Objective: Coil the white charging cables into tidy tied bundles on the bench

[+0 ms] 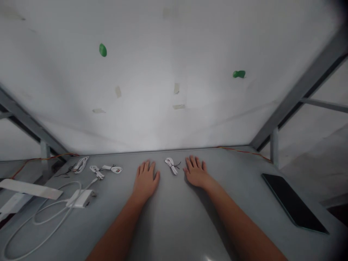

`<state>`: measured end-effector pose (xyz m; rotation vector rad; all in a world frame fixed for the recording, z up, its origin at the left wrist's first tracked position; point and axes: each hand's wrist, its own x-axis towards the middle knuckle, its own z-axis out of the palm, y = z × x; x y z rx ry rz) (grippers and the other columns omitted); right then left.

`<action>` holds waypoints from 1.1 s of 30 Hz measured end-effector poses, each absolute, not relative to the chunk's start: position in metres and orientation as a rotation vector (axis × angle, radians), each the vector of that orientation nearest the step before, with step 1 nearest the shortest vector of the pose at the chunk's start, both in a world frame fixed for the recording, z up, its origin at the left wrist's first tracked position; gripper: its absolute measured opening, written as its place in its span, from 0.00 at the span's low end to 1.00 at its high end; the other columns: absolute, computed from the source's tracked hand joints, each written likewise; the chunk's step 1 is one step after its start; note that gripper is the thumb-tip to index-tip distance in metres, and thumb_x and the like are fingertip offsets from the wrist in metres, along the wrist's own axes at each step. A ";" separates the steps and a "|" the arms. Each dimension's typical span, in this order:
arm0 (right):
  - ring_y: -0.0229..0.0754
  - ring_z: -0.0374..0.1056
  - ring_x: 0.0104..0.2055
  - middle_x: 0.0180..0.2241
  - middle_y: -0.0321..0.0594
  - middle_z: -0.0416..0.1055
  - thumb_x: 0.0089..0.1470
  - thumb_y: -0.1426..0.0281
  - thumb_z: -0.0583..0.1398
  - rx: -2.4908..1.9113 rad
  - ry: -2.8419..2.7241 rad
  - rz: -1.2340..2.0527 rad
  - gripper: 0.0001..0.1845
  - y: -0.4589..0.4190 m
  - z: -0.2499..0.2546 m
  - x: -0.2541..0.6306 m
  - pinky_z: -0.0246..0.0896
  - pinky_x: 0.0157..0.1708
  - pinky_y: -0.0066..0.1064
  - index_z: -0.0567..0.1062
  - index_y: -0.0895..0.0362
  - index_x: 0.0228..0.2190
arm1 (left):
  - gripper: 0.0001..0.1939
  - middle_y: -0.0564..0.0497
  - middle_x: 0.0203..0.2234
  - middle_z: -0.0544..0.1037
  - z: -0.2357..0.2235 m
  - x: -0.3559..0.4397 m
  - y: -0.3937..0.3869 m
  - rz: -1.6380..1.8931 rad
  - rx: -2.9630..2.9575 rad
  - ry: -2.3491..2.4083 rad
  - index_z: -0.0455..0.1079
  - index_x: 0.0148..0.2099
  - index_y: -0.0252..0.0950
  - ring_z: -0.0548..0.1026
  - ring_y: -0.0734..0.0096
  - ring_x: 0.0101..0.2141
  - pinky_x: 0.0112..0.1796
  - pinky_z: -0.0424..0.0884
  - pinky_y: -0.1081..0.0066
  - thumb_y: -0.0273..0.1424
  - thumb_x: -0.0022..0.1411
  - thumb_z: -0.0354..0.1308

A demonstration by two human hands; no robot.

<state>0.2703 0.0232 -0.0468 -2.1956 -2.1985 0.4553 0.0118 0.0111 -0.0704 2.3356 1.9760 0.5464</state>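
Observation:
Between my two hands lies a small bundle of white cable (pixel 171 165), folded up and bound round its middle with a black twist tie. My left hand (pixel 146 179) rests palm down to the left of the bundle, fingers stretched out and holding nothing. On the other side, my right hand (pixel 195 171) lies flat with its fingers spread, apart from the cable but close to its tie ends. Both hands are on the grey tabletop (pixel 174 217).
At left are more tied white cables (pixel 112 169), a white charger (pixel 81 198) with a long looping cord, and loose black ties (pixel 66 173). A dark tablet (pixel 295 203) lies at right. Behind rises a white wall (pixel 146 119); grey metal frame bars (pixel 274 137) flank the table.

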 end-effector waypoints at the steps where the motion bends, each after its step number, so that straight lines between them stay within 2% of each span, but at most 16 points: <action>1: 0.61 0.34 0.79 0.77 0.50 0.38 0.72 0.60 0.46 -2.182 -2.213 0.438 0.36 0.023 -0.047 0.271 0.28 0.74 0.62 0.51 0.59 0.75 | 0.30 0.33 0.70 0.65 -0.070 0.012 0.011 0.540 2.337 1.977 0.65 0.71 0.31 0.61 0.41 0.69 0.68 0.53 0.45 0.40 0.74 0.48; 7: 0.62 0.43 0.77 0.76 0.51 0.48 0.72 0.61 0.45 -2.002 -2.232 0.129 0.34 0.013 -0.053 0.274 0.31 0.74 0.61 0.59 0.61 0.72 | 0.28 0.34 0.69 0.66 -0.071 0.012 0.014 0.566 2.343 1.969 0.66 0.70 0.34 0.61 0.44 0.69 0.68 0.53 0.45 0.41 0.74 0.48; 11: 0.62 0.43 0.77 0.76 0.50 0.47 0.72 0.61 0.46 -1.989 -2.239 0.139 0.34 0.012 -0.053 0.273 0.33 0.73 0.62 0.58 0.62 0.72 | 0.28 0.36 0.71 0.65 -0.071 0.013 0.017 0.558 2.383 1.912 0.65 0.71 0.34 0.59 0.46 0.71 0.69 0.52 0.43 0.40 0.75 0.47; 19: 0.62 0.43 0.77 0.76 0.52 0.48 0.71 0.61 0.46 -1.941 -2.258 0.130 0.35 0.016 -0.054 0.275 0.34 0.74 0.61 0.58 0.63 0.72 | 0.29 0.39 0.72 0.63 -0.068 0.016 0.016 0.415 2.403 1.980 0.63 0.73 0.35 0.60 0.47 0.71 0.69 0.55 0.47 0.39 0.76 0.46; 33: 0.64 0.45 0.76 0.75 0.55 0.50 0.71 0.61 0.46 -1.917 -2.258 0.098 0.34 0.019 -0.060 0.275 0.36 0.72 0.63 0.60 0.63 0.71 | 0.29 0.38 0.71 0.64 -0.066 0.014 0.017 0.422 2.414 1.962 0.63 0.72 0.34 0.61 0.47 0.70 0.69 0.55 0.47 0.40 0.76 0.46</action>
